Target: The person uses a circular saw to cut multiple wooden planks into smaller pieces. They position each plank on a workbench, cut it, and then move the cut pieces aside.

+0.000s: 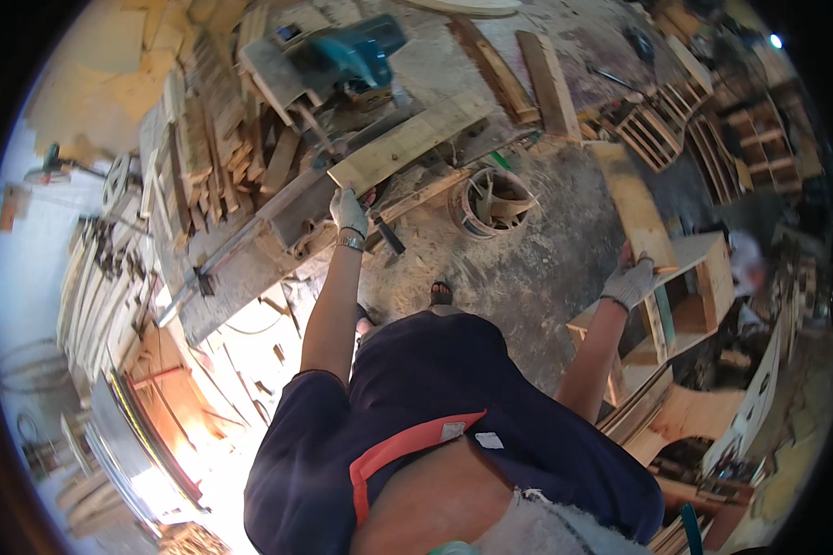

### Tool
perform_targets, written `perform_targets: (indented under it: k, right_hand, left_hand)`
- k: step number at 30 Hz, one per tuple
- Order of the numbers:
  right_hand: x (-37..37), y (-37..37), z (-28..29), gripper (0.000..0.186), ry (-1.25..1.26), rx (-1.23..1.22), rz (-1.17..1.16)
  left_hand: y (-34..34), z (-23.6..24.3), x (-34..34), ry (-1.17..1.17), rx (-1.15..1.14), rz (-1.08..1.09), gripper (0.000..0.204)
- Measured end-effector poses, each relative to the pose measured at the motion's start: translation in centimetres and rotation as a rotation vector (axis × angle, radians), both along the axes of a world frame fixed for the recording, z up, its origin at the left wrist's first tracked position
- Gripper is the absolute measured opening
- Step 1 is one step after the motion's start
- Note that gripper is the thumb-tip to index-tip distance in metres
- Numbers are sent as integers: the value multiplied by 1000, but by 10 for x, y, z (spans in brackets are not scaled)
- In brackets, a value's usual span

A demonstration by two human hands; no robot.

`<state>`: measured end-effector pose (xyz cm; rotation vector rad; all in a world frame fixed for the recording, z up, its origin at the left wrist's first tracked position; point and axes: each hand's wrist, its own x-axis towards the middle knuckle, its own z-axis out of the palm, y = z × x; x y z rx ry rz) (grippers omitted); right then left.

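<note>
My left hand (349, 215), in a pale work glove with a watch at the wrist, grips the near end of a light wooden board (412, 141). That board slants away over the workbench (278, 217). A dark hammer (389, 235) shows just right of this hand; whether the hand touches it I cannot tell. Out to the right, my gloved right hand (628, 281) is closed around the near end of another board (633, 205), which points away from me. Below and beside that hand stands an open wooden box frame (687, 301). The fingertips of both hands are partly hidden.
A bucket (492, 205) of wood offcuts stands on the floor between the boards. Beyond the left board sits a teal power tool (352, 55), with piled wood strips (208, 139) beside it. Slatted wooden frames (652, 134) lie far right. Another person (745, 264) is at the right, blurred.
</note>
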<state>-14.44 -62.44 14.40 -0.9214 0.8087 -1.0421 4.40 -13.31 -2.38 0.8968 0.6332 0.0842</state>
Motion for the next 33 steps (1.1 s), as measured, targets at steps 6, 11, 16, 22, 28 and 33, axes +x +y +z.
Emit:
perform_targets:
  k: [6, 11, 16, 22, 28, 33]
  right_hand:
    - [137, -29, -14, 42, 146, 168, 535]
    - [194, 59, 31, 43, 342, 48, 734]
    - [222, 169, 118, 48, 89, -440, 947]
    - [264, 291, 214, 61, 57, -1131, 1308]
    - [324, 324, 202, 60, 345, -1896, 1355]
    - [328, 317, 199, 64, 584, -1825, 1279]
  left_hand:
    - [117, -19, -67, 31, 159, 220, 21]
    - [239, -56, -124, 5, 385, 276, 30]
    - [316, -84, -169, -22, -151, 489, 45]
    - [283, -92, -151, -251, -470, 420, 48]
    - [287, -76, -151, -277, -319, 553, 42]
    - [291, -70, -164, -241, -325, 505, 43]
